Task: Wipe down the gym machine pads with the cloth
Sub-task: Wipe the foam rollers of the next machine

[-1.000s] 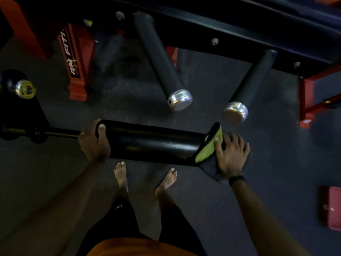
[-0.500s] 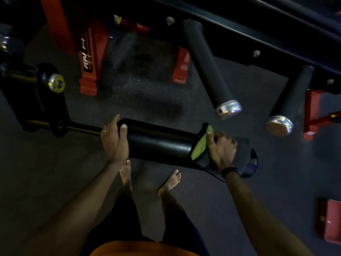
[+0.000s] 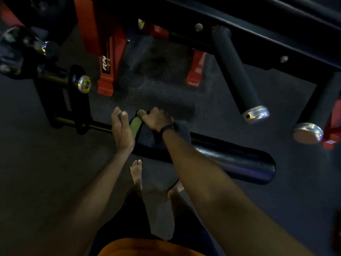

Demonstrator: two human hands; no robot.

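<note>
A black roller pad point(image 3: 230, 159) runs across the middle of the view on a thin bar point(image 3: 99, 126). My right hand point(image 3: 156, 119) grips a dark cloth with a green edge point(image 3: 136, 126), wrapped over the pad's left end. My left hand point(image 3: 120, 130) sits at that same end, fingers fairly straight, right beside the cloth. Whether it touches the pad is hidden.
Two more black roller pads with silver caps point(image 3: 238, 74) point(image 3: 313, 124) stick out from the black frame point(image 3: 258, 34) above. Orange-red machine legs point(image 3: 105, 58) stand at the upper left, beside a weight peg point(image 3: 84, 84). My bare feet point(image 3: 136, 172) stand on the dark rubber floor.
My right hand slid the cloth along the pad from its right end to its left end, next to my left hand. The view shifted as well.
</note>
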